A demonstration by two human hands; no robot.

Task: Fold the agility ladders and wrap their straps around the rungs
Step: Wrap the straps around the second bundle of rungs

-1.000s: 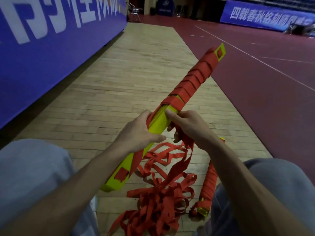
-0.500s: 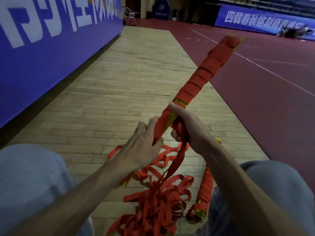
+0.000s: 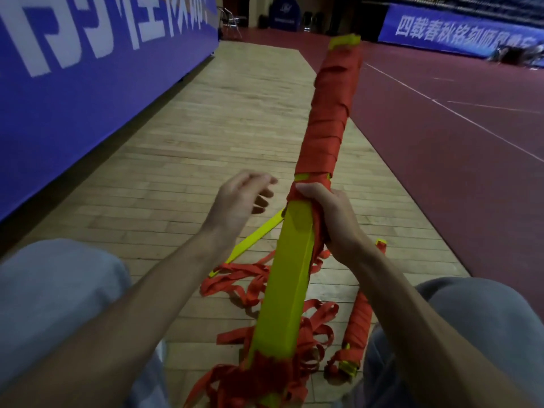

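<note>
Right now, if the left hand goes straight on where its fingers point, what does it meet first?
Probably the rung bundle, where the right hand grips it at the edge of the red strap wrap. The left hand is open, with a gap between; depth is unclear, so it might pass in front.

Indoor sports hall. Strip of pale wooden plank floor [image 3: 241,119] beside maroon court surface [image 3: 456,187] marked with white lines [image 3: 459,115]. Long blue banner [image 3: 88,83] with large white characters along left edge; second blue banner [image 3: 459,33] across far end. Folding chair [image 3: 231,20] at far wall. Training gear: strap-wrapped agility ladder [image 3: 332,113].
</note>
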